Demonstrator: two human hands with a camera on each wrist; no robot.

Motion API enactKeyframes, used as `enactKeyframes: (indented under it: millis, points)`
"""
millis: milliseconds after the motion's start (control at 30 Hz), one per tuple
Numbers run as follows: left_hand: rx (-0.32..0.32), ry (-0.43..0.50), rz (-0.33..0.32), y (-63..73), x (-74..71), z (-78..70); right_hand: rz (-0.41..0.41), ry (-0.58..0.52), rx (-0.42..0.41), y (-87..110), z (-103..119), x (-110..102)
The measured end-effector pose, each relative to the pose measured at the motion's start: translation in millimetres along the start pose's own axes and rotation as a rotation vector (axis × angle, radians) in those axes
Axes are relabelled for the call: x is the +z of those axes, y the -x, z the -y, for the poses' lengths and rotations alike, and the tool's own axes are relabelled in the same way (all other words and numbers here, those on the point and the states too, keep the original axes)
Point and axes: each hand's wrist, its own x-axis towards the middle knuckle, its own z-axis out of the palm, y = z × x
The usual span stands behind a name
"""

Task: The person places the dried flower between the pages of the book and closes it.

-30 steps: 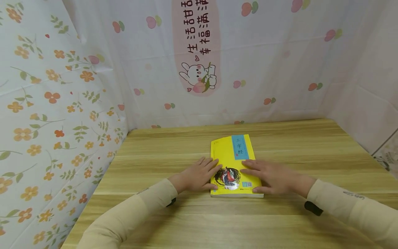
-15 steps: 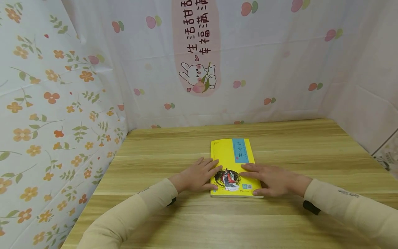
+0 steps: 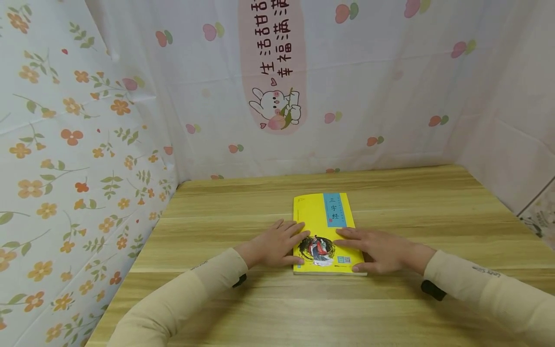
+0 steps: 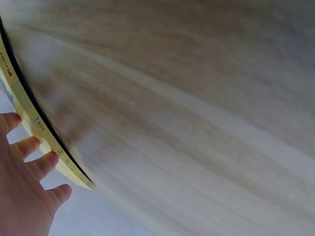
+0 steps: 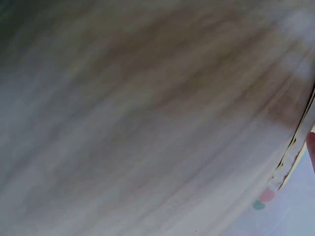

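Observation:
A closed yellow paperback book point(image 3: 314, 212) lies flat on the wooden table, with a blue title strip and a round picture of robed figures on its cover. My left hand point(image 3: 275, 243) rests at its left edge, fingertips on the cover. In the left wrist view, extended fingers point(image 4: 42, 164) of that hand touch the book's spine point(image 4: 37, 120). From the other side my right hand point(image 3: 381, 250) lays its outstretched fingers over the right edge, thumb near the lower corner. Only a fingertip point(image 5: 311, 142) and the page edge point(image 5: 293, 155) show in the right wrist view.
The wooden table point(image 3: 217, 207) extends around the book on all sides. A white curtain with fruit prints and a rabbit drawing point(image 3: 277, 106) hangs behind it. Floral cloth point(image 3: 86, 168) borders the left, and a pale cloth point(image 3: 511, 111) the right.
The front cover has settled flatter, its far edge coming down. My right hand has lowered slightly with it, then stayed still. The left hand has not moved.

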Motion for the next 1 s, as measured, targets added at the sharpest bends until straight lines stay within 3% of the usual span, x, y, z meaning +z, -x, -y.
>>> enactKeyframes:
  millis: [167, 500, 767, 1000]
  points:
    - [-0.014, 0.071, 0.01, 1.8, 1.6, -0.1, -0.027, 0.012, 0.011, -1.2, 2.3, 0.3]
    - [-0.011, 0.128, -0.016, 7.5, -6.6, -2.1, -0.181, 0.026, -0.022, -2.9, 7.6, -11.2]
    - [-0.059, 0.17, -0.129, 12.1, -20.5, 8.7, -0.253, -0.059, 0.035, -3.5, 6.7, -28.8]
    - [-0.128, 0.195, -0.228, 22.7, -30.4, 26.2, -0.296, -0.004, 0.092, 0.1, -4.1, -46.2]
